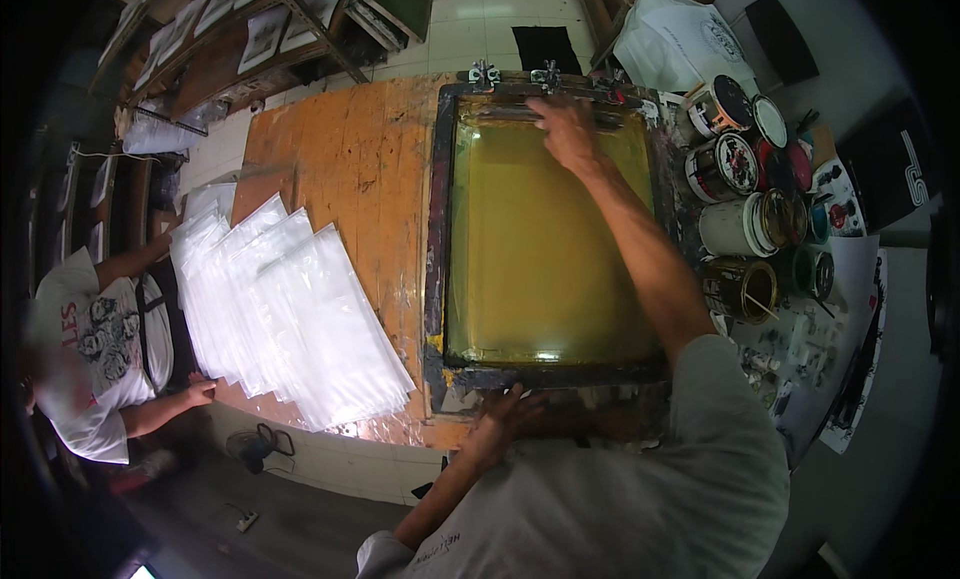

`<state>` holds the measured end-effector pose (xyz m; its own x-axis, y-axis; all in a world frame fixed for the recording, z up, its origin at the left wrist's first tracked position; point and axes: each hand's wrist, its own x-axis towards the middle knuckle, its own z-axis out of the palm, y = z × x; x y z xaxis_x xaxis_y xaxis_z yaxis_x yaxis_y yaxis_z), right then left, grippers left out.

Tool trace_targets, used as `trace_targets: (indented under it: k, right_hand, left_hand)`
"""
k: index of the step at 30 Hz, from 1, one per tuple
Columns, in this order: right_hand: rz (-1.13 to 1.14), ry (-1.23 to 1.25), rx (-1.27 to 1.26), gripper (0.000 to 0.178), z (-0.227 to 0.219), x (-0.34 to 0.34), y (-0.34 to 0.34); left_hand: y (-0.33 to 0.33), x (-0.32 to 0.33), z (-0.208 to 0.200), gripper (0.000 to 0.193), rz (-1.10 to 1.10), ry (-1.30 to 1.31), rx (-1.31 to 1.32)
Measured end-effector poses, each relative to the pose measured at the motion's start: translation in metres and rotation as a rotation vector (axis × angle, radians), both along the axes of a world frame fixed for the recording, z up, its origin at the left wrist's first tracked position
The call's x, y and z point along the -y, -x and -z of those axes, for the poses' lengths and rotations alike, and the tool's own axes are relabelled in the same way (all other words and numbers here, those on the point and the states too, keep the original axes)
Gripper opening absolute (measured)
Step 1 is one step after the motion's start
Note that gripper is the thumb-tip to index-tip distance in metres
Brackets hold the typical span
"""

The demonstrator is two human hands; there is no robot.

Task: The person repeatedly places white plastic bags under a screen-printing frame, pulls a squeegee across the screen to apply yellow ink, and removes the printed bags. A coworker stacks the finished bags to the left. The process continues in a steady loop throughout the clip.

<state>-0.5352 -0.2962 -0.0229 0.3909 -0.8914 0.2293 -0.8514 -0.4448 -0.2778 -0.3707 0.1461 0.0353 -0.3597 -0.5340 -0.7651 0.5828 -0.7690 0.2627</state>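
Note:
A large printing screen (550, 249) with yellow-green mesh and a dark, ink-stained frame lies in front of me. My right hand (568, 134) reaches across to its far end, where a narrow bar like a squeegee (490, 112) lies along the inside of the frame. My fingers and thumb straddle this bar, and its ends show on both sides of the hand. At the near edge, my left hand (505, 417) is at the dark frame, one fingertip over its rim and the other fingers partly in shadow. What lies beneath the mesh is hidden.
Overlapping clear plastic sleeves (290, 309) with white sheets cover the left of the wooden table (370, 149). Another person (110, 349) stands beyond them, hands near the stack. Metal hinge clamps (545, 74) hold the screen's far edge. Several ink tubs (735, 224) crowd the right side.

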Motion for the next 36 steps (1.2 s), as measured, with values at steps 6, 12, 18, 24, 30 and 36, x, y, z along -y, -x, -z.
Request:
trace_targets:
  k: [6,12,18,24,30,36]
  right_hand:
    - [-0.016,0.065,0.073,0.054,0.002,-0.045,-0.004]
    - [0.053,-0.15,0.055,0.048,-0.014,0.002,-0.039]
    - [0.029,-0.101,0.071,0.045,0.003,0.005,0.01]
    - [0.039,0.046,-0.033,0.049,0.01,-0.003,-0.004]
    - [0.012,0.042,0.006,0.051,0.014,0.014,-0.014]
    - [0.007,0.048,0.035,0.046,0.016,-0.004,0.041]
  left_hand:
    - [0.0,0.004,-0.003,0.071,0.034,-0.028,-0.025]
    - [0.0,0.005,-0.005,0.066,-0.003,0.01,-0.005]
    - [0.002,0.004,-0.004,0.059,-0.031,-0.003,-0.046]
    - [0.002,0.009,-0.007,0.055,-0.012,0.007,-0.01]
    - [0.007,0.019,-0.018,0.049,-0.015,0.024,0.03]
    - [0.009,0.005,0.001,0.042,-0.09,0.026,-0.018]
